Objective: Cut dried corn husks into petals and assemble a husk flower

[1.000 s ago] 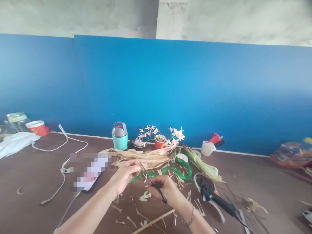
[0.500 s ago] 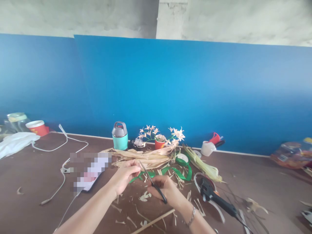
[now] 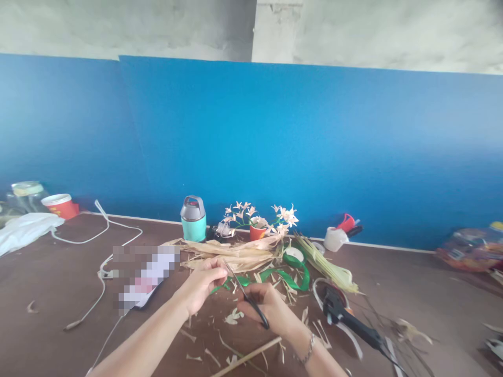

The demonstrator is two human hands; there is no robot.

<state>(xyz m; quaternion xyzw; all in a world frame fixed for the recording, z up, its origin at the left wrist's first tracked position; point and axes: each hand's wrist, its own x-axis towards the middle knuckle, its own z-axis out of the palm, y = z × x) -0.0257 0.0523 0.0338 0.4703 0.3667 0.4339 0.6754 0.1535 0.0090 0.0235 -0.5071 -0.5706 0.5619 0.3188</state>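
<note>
Dark-handled scissors (image 3: pixel 253 303) are gripped in my right hand (image 3: pixel 268 308), their blades pointing up and left to the fingertips of my left hand (image 3: pixel 204 283). My left thumb and fingers are pinched together right at the blade tips; whatever lies between them is too small to make out. Behind my hands lie dried corn husks (image 3: pixel 231 256) and a loose green ribbon (image 3: pixel 293 280). Pale cut scraps (image 3: pixel 234 316) are scattered on the brown table below. A red paper cup (image 3: pixel 257 230) holds green stems with pale star-shaped flowers (image 3: pixel 285 217).
A phone (image 3: pixel 147 283) with a blurred screen lies left, near a white cable (image 3: pixel 104 283). A turquoise flask (image 3: pixel 193 225) stands at the back. To the right are a bundle of green strips (image 3: pixel 328 262), a black corded tool (image 3: pixel 353 324) and a white cup (image 3: pixel 335 239).
Almost nothing differs. Both hands and the scissors keep nearly the same place at the left fingertips.
</note>
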